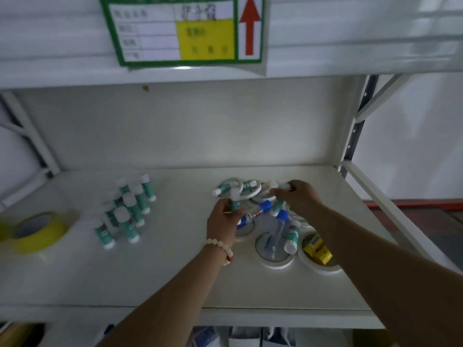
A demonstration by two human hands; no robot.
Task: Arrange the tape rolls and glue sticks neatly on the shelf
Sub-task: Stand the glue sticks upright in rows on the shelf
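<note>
Several green-and-white glue sticks (126, 211) stand upright in a group at the shelf's left. A yellow tape roll (37, 232) lies at the far left. On the right is a jumble of white tape rolls (274, 260), glue sticks and blue-capped clear glue bottles (280, 222). My left hand (223, 222) grips one upright green glue stick (235, 200) above the pile. My right hand (300, 196) reaches into the back of the pile and pinches a small white-capped item; what it is stays unclear.
The white shelf board (162, 279) has bare room in the middle and at the front. A yellow box (317, 249) lies inside a white tape roll at the right. A green-and-yellow label card (180, 28) hangs on the upper shelf. Metal uprights flank the bay.
</note>
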